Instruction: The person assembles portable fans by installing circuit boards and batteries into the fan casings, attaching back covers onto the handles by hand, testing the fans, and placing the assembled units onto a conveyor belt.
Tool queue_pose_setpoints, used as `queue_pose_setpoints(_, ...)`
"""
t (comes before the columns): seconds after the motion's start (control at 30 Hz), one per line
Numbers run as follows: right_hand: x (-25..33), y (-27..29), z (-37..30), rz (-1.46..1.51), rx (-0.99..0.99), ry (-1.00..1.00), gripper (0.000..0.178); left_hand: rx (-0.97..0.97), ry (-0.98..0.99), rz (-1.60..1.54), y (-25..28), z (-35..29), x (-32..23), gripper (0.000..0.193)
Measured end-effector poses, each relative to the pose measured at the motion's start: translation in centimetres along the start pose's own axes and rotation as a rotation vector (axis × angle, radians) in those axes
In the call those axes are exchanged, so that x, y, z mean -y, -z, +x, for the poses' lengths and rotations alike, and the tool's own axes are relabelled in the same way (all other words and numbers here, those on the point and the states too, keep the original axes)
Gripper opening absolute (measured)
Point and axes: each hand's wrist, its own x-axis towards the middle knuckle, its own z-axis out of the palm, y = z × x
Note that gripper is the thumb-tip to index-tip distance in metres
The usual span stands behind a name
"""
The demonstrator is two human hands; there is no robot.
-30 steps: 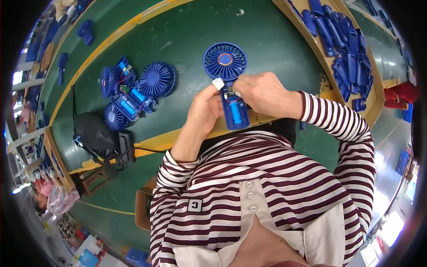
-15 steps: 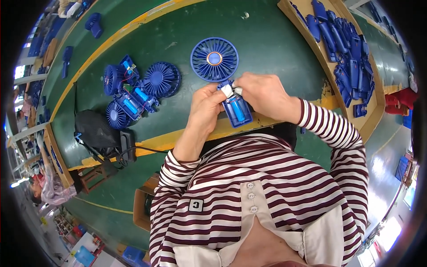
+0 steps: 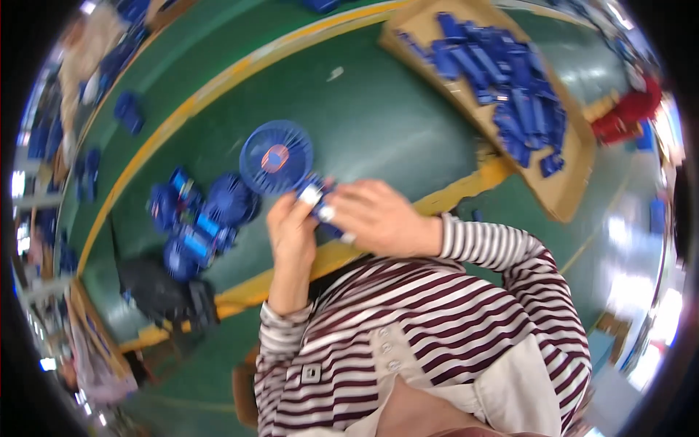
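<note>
Both hands meet over the near edge of the green counter [image 3: 378,124], just in front of the striped shirt. The left hand [image 3: 291,229] is curled shut around the lower side of a small blue handheld fan [image 3: 277,157], its fingers wrapped about the handle, while the right hand [image 3: 378,218] closes over the same handle from the other side, thumb and fingers pinching at it near a pair of small white pieces that show between the two hands. The fan's round grille head, blue with a reddish hub at the centre, sticks out beyond the fingers toward the far side of the counter and tilts up toward the camera (the picture is smeared here, so finer detail of the handle cannot be made out). To the left of the left hand, lying on the counter and well clear of it, is a cluster of more blue fans and fan parts [image 3: 200,222], and just nearer than those sits a black bag-like object [image 3: 164,295]. On the far right of the counter rests a flat cardboard tray [image 3: 568,182] heaped with long blue handle shells. A yellow stripe [image 3: 466,186] runs along the counter's near edge beneath the right wrist.
</note>
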Motion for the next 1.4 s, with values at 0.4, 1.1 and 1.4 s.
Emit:
queue_pose_setpoints(0.4, -3.7, 9.5, -2.9, -0.073, -0.118, -0.436, 0.034, 0.021, 0.196, -0.086, -0.2, 0.2, 0.5, 0.024)
queue_pose_setpoints(1.1, -15.5, 17.9, -11.5, -0.885, 0.110, -1.153, 0.040, -0.007, 0.310, -0.094, -0.8, -1.4, -0.1, 0.027)
queue_pose_setpoints(1.4, -2.5, 9.9, -3.4, -0.142, -0.104, -0.840, 0.050, -0.019, 0.288, -0.082, -0.3, -1.2, 0.6, 0.025)
